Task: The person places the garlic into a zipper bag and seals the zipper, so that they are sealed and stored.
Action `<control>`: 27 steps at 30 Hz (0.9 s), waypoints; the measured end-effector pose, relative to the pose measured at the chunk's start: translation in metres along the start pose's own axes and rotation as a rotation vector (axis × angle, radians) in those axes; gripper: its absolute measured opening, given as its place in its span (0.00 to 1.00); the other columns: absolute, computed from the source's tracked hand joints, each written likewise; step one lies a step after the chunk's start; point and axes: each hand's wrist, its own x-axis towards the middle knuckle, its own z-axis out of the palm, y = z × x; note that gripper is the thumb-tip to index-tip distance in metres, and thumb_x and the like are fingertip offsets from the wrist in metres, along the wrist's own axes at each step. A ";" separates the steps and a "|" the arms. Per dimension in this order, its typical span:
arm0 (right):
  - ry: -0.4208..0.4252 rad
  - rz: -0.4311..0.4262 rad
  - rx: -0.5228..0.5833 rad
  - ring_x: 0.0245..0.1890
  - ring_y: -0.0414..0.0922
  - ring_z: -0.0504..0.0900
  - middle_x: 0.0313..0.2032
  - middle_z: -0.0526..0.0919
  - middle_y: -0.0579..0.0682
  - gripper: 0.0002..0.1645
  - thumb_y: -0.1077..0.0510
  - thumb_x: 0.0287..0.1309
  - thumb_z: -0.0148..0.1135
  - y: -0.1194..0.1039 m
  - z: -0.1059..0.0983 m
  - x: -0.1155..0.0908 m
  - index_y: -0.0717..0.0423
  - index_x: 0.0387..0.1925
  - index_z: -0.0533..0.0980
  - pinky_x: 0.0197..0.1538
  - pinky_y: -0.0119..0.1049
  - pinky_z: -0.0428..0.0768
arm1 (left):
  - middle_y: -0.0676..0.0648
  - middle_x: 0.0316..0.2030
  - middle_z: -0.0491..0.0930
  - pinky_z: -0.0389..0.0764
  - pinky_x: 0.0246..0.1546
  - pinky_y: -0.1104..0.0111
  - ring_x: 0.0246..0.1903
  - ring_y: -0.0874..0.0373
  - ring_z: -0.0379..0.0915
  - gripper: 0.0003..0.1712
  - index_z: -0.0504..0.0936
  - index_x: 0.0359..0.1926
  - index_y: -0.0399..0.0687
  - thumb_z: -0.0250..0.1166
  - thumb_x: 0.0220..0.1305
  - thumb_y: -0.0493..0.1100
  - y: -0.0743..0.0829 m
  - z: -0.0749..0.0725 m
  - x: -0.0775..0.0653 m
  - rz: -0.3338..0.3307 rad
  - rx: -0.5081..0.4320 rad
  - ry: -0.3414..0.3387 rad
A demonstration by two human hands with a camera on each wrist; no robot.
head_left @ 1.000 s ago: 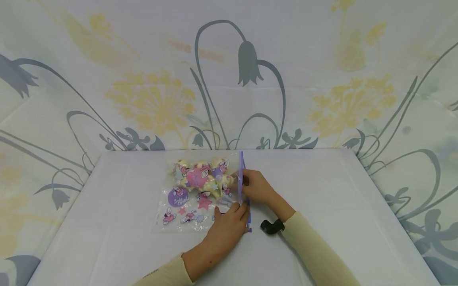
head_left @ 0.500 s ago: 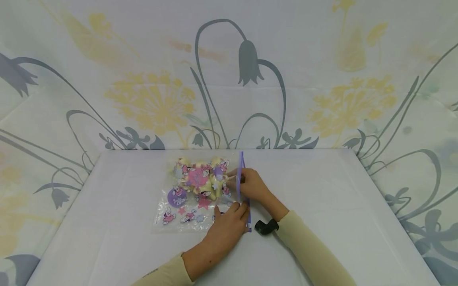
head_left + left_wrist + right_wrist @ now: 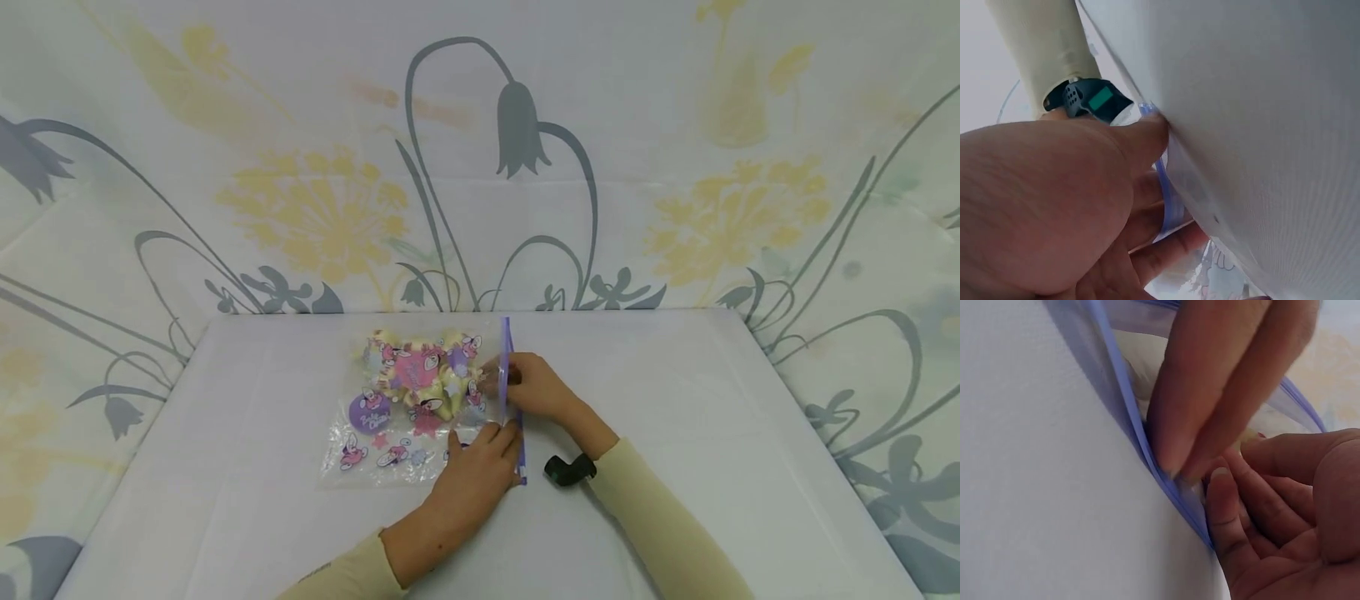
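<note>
A clear zip bag [image 3: 390,425] printed with pink and purple cartoons lies on the white table, its purple-edged mouth [image 3: 1129,406] parted toward the right. Through the plastic shows a pale yellow, lumpy thing [image 3: 446,392] with rounded lobes. My left hand [image 3: 476,475] rests on the bag's near right corner, gripping its edge; in the left wrist view the purple strip [image 3: 1166,200] runs between thumb and fingers. My right hand [image 3: 536,387] reaches into the mouth, fingers inside, beside the yellow thing. In the right wrist view its thumb meets a yellow bit; I cannot tell whether it pinches it.
The white tabletop [image 3: 712,400] extends to both sides of the bag. Behind it hangs a white cloth [image 3: 637,100] with grey and yellow flowers. A black device [image 3: 570,471] sits at my right wrist.
My right hand and forearm shift slightly left into the bag, then back right. The yellow thing moves slightly within the bag. My left hand stays on the bag's corner.
</note>
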 end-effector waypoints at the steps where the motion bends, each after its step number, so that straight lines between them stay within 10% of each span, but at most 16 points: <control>1: -0.004 0.000 0.002 0.42 0.43 0.89 0.45 0.91 0.53 0.16 0.60 0.65 0.72 0.001 -0.002 -0.001 0.63 0.53 0.85 0.42 0.34 0.84 | 0.53 0.65 0.76 0.87 0.50 0.41 0.64 0.57 0.71 0.35 0.81 0.69 0.50 0.66 0.70 0.64 0.000 0.000 0.000 -0.004 -0.007 -0.003; 27: 0.119 -0.037 -0.119 0.44 0.49 0.88 0.45 0.88 0.56 0.11 0.66 0.67 0.66 -0.006 -0.018 -0.049 0.64 0.49 0.83 0.46 0.37 0.88 | 0.51 0.71 0.67 0.85 0.50 0.37 0.65 0.54 0.71 0.32 0.80 0.71 0.54 0.65 0.73 0.62 -0.001 0.003 -0.002 -0.002 -0.069 -0.003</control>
